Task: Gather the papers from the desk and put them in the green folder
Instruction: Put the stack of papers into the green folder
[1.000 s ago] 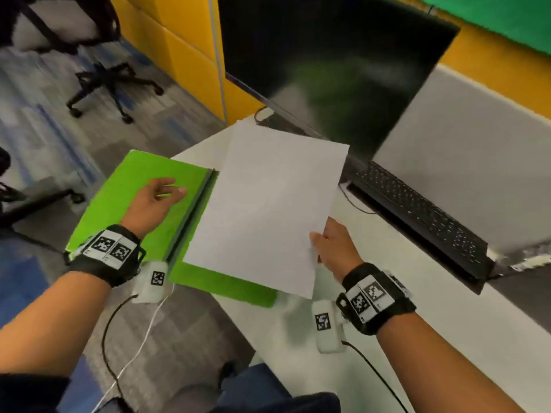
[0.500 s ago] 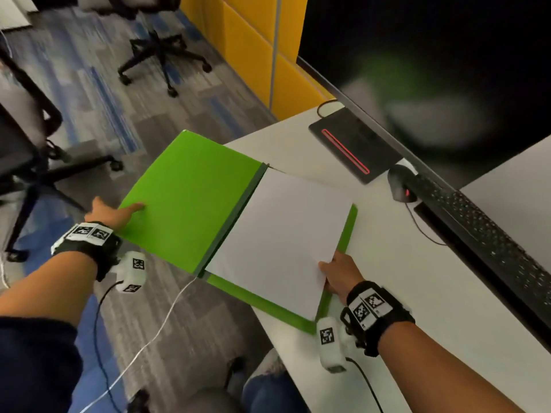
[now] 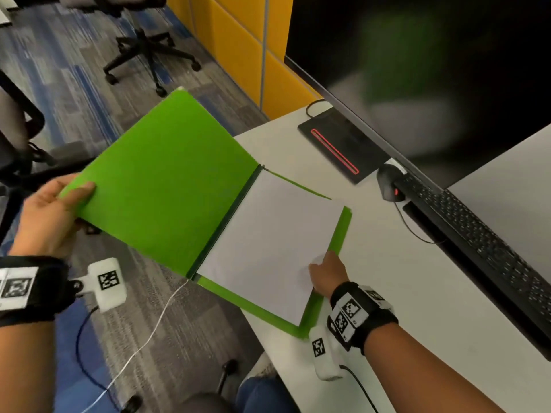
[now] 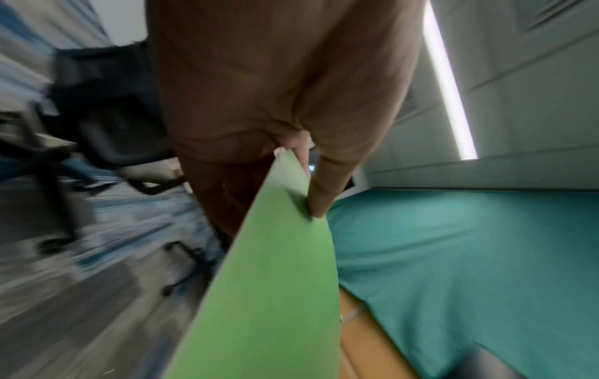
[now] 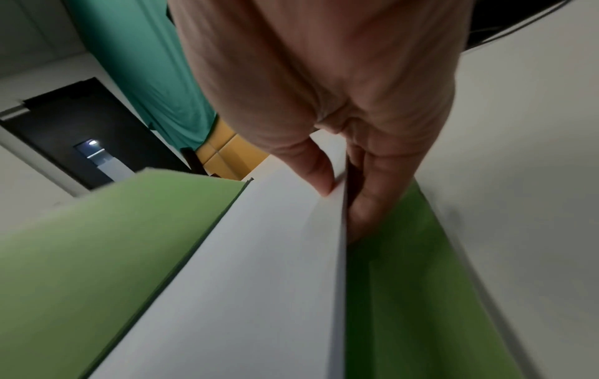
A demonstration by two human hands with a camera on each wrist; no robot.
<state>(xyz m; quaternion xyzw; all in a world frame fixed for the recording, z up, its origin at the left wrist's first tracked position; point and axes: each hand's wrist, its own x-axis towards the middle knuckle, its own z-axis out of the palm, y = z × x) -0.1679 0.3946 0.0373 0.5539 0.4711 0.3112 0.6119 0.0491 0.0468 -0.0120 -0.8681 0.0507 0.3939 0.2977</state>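
The green folder [image 3: 161, 189] lies open at the desk's left corner, its left cover lifted over the floor. My left hand [image 3: 50, 216] pinches that cover's outer edge [image 4: 291, 195], thumb on top. White papers [image 3: 268, 245] lie on the folder's right half. My right hand [image 3: 325, 274] pinches the papers' right edge [image 5: 337, 205], thumb on top and fingers underneath, with the green back cover [image 5: 405, 282] below.
A white desk [image 3: 402, 293] carries a black keyboard [image 3: 483, 239], a mouse [image 3: 387, 181], a black pad with a red stripe [image 3: 340, 144] and a large dark monitor [image 3: 417, 70]. Office chairs [image 3: 143, 46] stand on the carpet at left. Yellow partition panels [image 3: 244, 49] lie behind.
The papers came down from mid-air onto the folder's right half. My left hand slid to the left cover's outer edge and has lifted it. The head view swung left.
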